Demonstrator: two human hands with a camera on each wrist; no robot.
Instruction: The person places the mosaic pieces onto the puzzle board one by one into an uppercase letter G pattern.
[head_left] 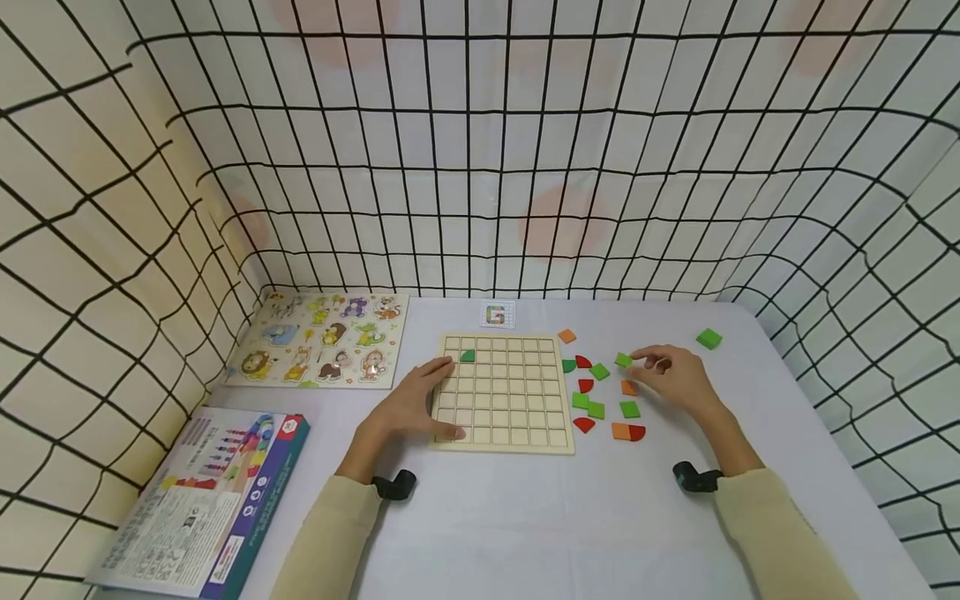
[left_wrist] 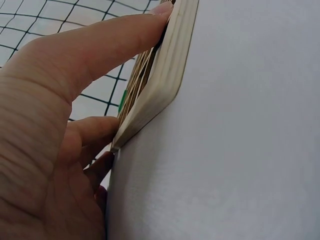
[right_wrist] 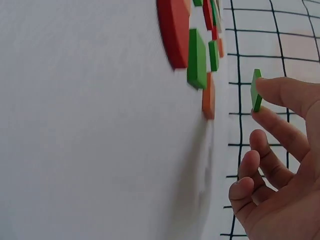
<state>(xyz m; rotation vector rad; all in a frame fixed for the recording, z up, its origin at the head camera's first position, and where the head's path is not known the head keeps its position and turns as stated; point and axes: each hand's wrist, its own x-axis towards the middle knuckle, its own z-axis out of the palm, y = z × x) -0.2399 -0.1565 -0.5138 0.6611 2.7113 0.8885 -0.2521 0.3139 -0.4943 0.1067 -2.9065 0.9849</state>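
Note:
A pale wooden grid board lies on the table, a dark green quarter-round piece in one upper-left cell. My left hand rests along the board's left edge, fingers spread. Its thumb touches the near-left corner. Over to the right, my right hand pinches a green square tile between thumb and index finger, up off the table; the other fingers curl loosely. Below it lie loose pieces, among them an orange square, a green square and a red quarter-round piece.
A small pattern card lies behind the board. At back left is an animal puzzle board, with a colourful box nearer. Another green piece sits far right. Black netting encloses the table's back and sides.

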